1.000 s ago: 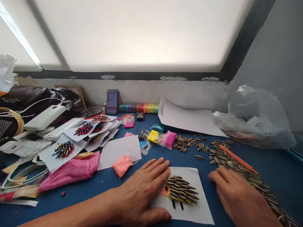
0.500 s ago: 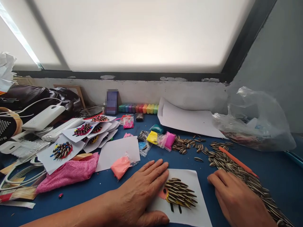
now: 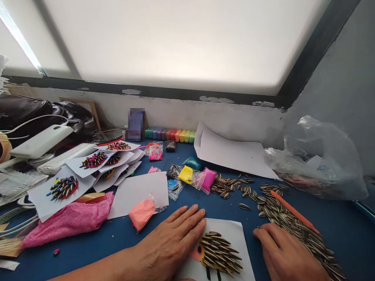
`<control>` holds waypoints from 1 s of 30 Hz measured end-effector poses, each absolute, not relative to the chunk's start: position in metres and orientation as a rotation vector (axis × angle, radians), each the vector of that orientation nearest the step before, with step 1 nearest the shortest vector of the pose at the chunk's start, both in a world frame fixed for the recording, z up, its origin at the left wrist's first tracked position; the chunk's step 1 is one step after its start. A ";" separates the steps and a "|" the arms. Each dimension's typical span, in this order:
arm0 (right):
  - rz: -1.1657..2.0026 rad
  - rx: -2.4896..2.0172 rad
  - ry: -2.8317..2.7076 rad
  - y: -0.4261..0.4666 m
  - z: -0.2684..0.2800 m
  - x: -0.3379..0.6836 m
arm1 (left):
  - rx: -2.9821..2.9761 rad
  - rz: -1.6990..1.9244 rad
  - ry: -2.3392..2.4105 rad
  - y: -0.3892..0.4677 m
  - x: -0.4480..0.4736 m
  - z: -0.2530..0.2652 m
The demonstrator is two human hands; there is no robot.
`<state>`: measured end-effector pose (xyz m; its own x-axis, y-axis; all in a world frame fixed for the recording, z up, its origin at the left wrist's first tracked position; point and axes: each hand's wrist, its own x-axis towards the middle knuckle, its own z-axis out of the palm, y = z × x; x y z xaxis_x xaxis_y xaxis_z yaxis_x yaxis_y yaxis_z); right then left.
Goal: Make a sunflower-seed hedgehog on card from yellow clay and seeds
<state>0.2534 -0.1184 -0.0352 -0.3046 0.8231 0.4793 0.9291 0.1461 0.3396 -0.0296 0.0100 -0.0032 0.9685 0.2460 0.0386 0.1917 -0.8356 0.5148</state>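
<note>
at nine o'clock we list a pink cloth (image 3: 68,218) lying on the blue table (image 3: 345,218), with a fan of white cards bearing seed figures (image 3: 88,164) just above it toward ten o'clock, and a white power bank (image 3: 41,141) behind those. toward the centre we note a blank white sheet (image 3: 139,193) with a peach clay packet (image 3: 142,212) resting on its lower edge. at twelve o'clock we record a row of coloured clay pots (image 3: 171,135) against the wall, and below it yellow and magenta clay packets (image 3: 197,177).

at six o'clock our left hand (image 3: 172,244) lies flat, fingers spread, pressing the left edge of a white card (image 3: 231,234); it grips nothing. the card carries a seed hedgehog (image 3: 218,255), just beside our left fingertips.

at five o'clock our right hand (image 3: 288,255) rests palm down on the table, fingers loosely curled at the edge of the sunflower seed pile (image 3: 293,220); we cannot tell whether it pinches a seed. an orange stick (image 3: 294,212) lies across the seeds. at three o'clock we enter a clear plastic bag (image 3: 318,160), and at one o'clock a stack of white paper (image 3: 231,152).
</note>
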 end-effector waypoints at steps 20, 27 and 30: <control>-0.828 -1.780 -2.217 -0.122 -0.035 0.247 | 2.522 0.094 0.329 0.008 -0.032 -0.014; -0.802 -1.810 -2.197 -0.124 -0.032 0.243 | 2.598 0.077 0.332 0.004 -0.028 -0.010; -0.817 -1.765 -2.212 -0.124 -0.033 0.245 | 2.635 0.067 0.320 0.003 -0.026 -0.007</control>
<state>0.2446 -0.1244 -0.0334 -0.2695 0.8374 0.4755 0.9455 0.1365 0.2956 -0.0262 0.0030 -0.0071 0.9715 0.2368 -0.0093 0.2133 -0.8566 0.4699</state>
